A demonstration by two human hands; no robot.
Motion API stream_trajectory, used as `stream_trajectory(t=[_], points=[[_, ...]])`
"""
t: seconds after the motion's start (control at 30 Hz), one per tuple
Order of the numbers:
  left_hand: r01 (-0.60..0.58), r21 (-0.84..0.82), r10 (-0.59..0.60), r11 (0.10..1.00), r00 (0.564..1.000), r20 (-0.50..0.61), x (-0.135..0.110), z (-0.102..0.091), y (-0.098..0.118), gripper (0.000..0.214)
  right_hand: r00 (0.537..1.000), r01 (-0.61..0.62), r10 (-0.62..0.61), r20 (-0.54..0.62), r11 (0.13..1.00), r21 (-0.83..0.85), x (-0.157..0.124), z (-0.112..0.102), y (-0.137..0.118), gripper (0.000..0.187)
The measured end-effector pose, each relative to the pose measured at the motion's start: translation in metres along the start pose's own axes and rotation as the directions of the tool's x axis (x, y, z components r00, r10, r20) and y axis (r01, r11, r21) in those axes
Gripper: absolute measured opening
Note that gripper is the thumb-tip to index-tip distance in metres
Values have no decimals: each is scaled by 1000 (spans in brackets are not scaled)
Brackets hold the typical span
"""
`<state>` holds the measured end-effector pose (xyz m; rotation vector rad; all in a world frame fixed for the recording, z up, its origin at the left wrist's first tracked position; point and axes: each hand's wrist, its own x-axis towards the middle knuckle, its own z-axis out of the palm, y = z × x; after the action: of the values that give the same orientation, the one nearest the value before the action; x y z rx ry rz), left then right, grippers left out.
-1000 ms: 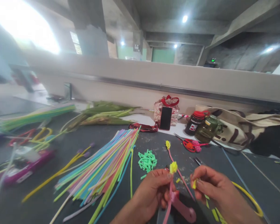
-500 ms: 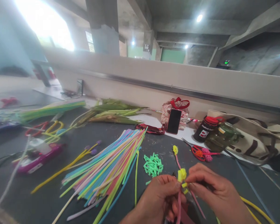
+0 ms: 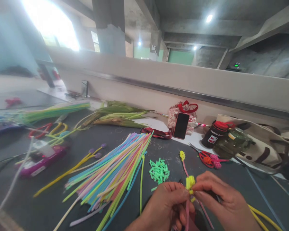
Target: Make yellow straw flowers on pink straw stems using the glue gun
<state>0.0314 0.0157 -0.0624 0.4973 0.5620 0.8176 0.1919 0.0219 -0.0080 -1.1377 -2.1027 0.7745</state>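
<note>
A cluster of short yellow pipe-cleaner pieces sits at the top of a pink pipe-cleaner stem. My left hand is closed around it, thumb and index finger pinching just below the yellow pieces. From the other side, the thumb and index finger of my right hand pinch at the lower edge of the yellow cluster. Fingers partly hide the join. Just beyond lies a similar yellow flower head on a pink stem. Left of my hands is a pile of short green pieces.
A wide bundle of coloured pipe cleaners lies to the left. Red-handled scissors are at the right. Behind stand a phone, a dark bottle and a green jar. A purple glue-gun-like tool lies far left.
Both hands keep their pinch on the yellow cluster. The right fingertips have shifted slightly and the lower yellow pieces look closer together. The whole view has moved a little.
</note>
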Motion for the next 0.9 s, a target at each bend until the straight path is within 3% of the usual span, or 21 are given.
stream_trajectory(t=[0.23,0.53,0.77,0.9], points=[[1,49,-1,999,1000,2,1,0,0,25,995,81,-86,-42,991,-110,-2,3,6,11],[-61,155,85,986,985,-152,0,10,1,24,980,171,-191,-63,954,-245,-5,5,11,7],[-85,206,128,975,970,-205,-1,14,3,21,920,315,-383,-89,854,-414,-6,11,19,11],[-174,165,205,971,959,-197,-2,10,1,20,883,300,-438,-168,802,-516,-6,8,15,13]])
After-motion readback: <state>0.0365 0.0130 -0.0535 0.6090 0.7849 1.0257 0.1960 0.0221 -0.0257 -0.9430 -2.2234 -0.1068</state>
